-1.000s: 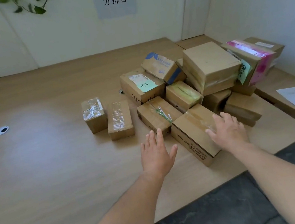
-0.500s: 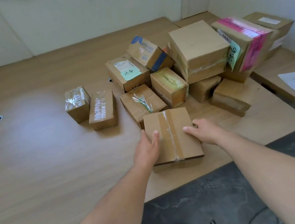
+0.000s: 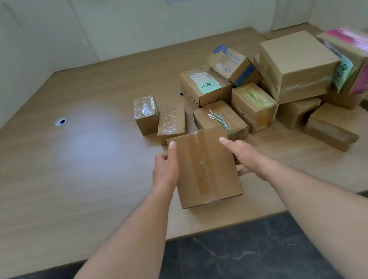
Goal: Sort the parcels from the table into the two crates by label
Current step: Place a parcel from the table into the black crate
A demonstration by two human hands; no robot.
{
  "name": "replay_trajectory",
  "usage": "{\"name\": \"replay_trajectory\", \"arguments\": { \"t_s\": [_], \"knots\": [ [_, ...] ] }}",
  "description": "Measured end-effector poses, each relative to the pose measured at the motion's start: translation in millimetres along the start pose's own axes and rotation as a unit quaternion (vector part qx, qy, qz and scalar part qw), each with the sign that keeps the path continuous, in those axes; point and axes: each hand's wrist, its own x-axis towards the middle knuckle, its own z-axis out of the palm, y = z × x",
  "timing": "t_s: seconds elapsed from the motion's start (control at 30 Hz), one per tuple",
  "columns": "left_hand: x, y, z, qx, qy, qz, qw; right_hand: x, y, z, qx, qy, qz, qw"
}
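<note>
I hold a taped brown cardboard parcel (image 3: 205, 167) between both hands above the wooden table (image 3: 78, 175), near its front edge. My left hand (image 3: 165, 164) grips its left side, thumb on the top face. My right hand (image 3: 245, 155) grips the right side, forefinger stretched along the top and other fingers under it. No label shows on its upper face. Behind it lies a pile of several cardboard parcels, one with a green handwritten note (image 3: 208, 85), another wrapped in pink tape (image 3: 367, 58). No crate is in view.
Two small taped boxes (image 3: 146, 113) stand left of the pile. A cable hole (image 3: 60, 121) sits in the table's left part. White partition walls enclose the back and sides. Dark floor (image 3: 216, 262) lies below the table's front edge.
Both hands took hold of the nearest parcel, turned it and pulled it toward the table's front edge; it now sits lifted between my hands. The camera view shifted left.
</note>
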Motion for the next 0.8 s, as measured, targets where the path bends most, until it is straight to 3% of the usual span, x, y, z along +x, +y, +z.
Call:
{"name": "replay_trajectory", "arguments": {
  "t_s": [0.17,0.37,0.57,0.8],
  "knots": [
    [-4,11,-29,-0.069,0.045,-0.015,0.996,-3,-24,19,0.085,0.005,-0.021,0.996],
    [-10,4,-45,-0.091,0.012,-0.007,0.996,-10,-31,32,0.052,0.049,-0.028,0.997],
    [-19,-1,-56,-0.101,-0.001,0.028,0.994,-21,-36,35,0.022,0.007,-0.089,0.996],
    [-18,-40,-57,-0.062,-0.01,-0.029,0.998,-24,-14,52,-0.042,-0.011,-0.07,0.997]
  ]
}}
